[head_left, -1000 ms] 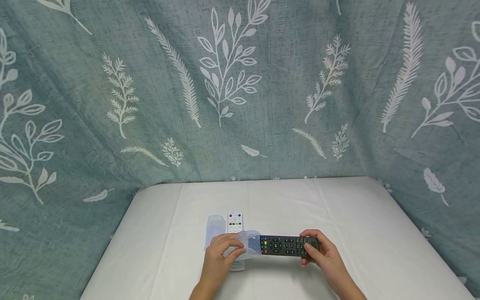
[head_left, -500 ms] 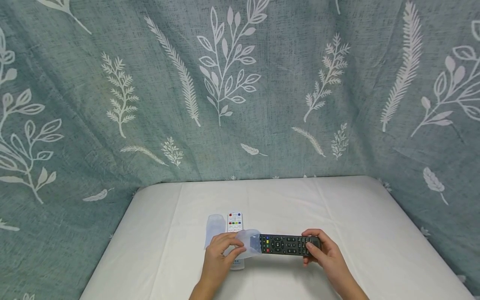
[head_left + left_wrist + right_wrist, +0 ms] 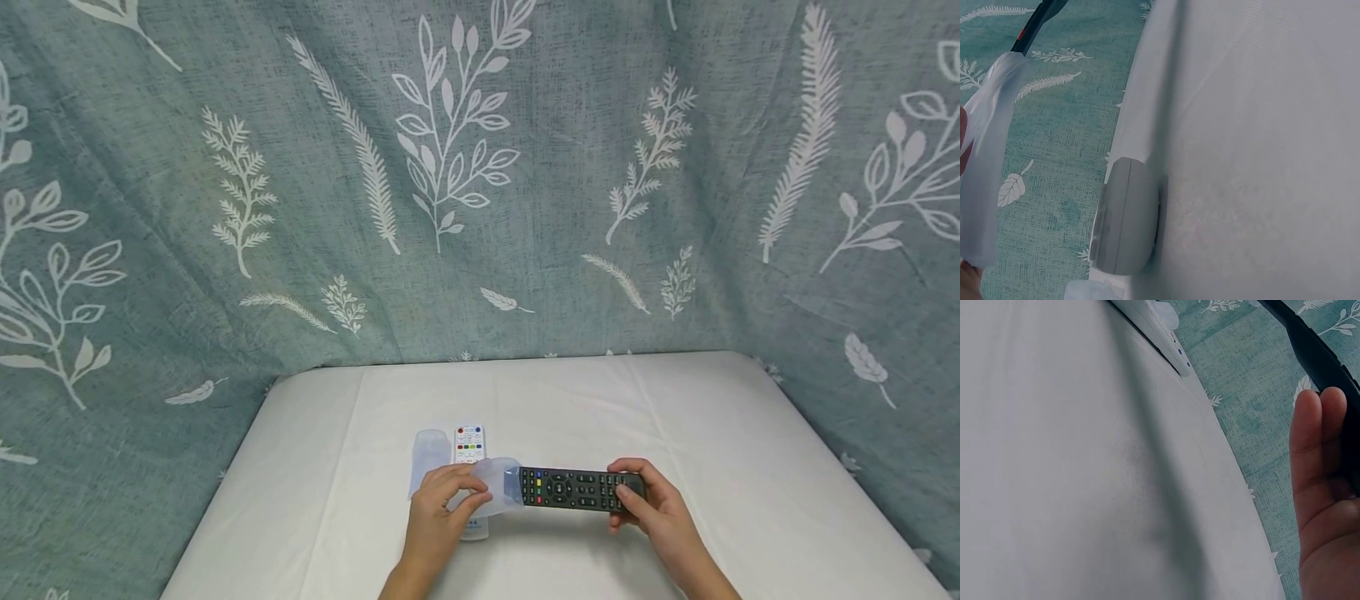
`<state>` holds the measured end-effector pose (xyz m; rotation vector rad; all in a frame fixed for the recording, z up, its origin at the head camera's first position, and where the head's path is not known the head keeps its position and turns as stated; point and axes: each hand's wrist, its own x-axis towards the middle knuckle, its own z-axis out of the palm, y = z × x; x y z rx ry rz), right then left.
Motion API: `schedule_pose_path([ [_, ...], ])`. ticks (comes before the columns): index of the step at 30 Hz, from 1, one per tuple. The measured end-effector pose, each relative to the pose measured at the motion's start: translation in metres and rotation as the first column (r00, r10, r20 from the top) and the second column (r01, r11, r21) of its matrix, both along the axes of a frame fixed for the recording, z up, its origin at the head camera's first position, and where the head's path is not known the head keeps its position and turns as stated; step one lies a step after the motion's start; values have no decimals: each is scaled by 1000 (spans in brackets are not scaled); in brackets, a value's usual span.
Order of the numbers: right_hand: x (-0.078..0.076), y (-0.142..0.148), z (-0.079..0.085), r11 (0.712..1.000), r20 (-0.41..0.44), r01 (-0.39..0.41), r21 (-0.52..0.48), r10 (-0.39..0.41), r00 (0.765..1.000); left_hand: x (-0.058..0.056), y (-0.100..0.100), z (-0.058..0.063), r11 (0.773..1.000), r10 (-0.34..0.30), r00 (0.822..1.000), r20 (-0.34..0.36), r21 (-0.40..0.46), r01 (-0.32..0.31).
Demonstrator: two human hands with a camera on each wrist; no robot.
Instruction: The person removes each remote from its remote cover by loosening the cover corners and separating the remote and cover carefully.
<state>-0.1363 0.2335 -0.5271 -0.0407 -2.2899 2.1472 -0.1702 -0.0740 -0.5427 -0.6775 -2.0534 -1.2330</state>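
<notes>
A black remote control (image 3: pixel 581 489) is held level above the table, its left end inside a translucent silicone cover (image 3: pixel 498 483). My left hand (image 3: pixel 442 508) pinches the far left part of this cover between thumb and fingers. At the other end, my right hand (image 3: pixel 654 508) grips the remote, thumb on the buttons and fingers underneath. In the right wrist view, the fingers (image 3: pixel 1310 444) curl up against the dark remote body (image 3: pixel 1316 353). The left wrist view shows the cover (image 3: pixel 991 156) stretched out, with the remote (image 3: pixel 1035 28) emerging from its upper end.
Under the left hand and cover, a white remote control (image 3: pixel 470 442) lies on the white tabletop (image 3: pixel 375 550), partly hidden. Beside it rests a second translucent cover (image 3: pixel 431 454). A green leaf-patterned cloth (image 3: pixel 555 183) hangs behind and around the table.
My right hand has drawn the black remote slightly to the right, so a little more of it shows outside the cover. The left hand and cover stay nearly in place.
</notes>
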Motion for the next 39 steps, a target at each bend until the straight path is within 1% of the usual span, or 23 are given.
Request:
schedule_pose_path([
  [9, 1, 0, 3, 1000, -4, 12, 9, -12, 1000, 2, 0, 1, 1000, 17, 997, 79, 7, -18],
  [16, 3, 2, 2, 1000, -5, 21, 10, -21, 1000, 3, 1, -1, 1000, 15, 998, 65, 14, -16],
  [23, 3, 5, 1, 999, 3, 35, 15, -35, 999, 1, 0, -3, 1000, 30, 998, 48, -1, -30],
  [27, 3, 6, 1, 999, 0, 32, 13, -32, 1000, 1, 0, -4, 999, 33, 998, 61, 10, -34],
  [29, 4, 7, 1, 1000, -7, 21, 8, -21, 1000, 2, -1, -4, 999, 37, 996, 80, 21, -38],
  [32, 5, 11, 0, 1000, -30, 8, -12, -9, 1000, 3, -2, -3, 997, 41, 991, 131, 61, -49],
  [36, 6, 17, 0, 998, -49, 33, -53, -35, 998, 3, -6, -4, 985, 37, 971, 235, 156, -76],
  [39, 6, 19, -1, 996, -45, 52, -69, -55, 997, 2, -7, -5, 976, 20, 958, 287, 200, -80],
])
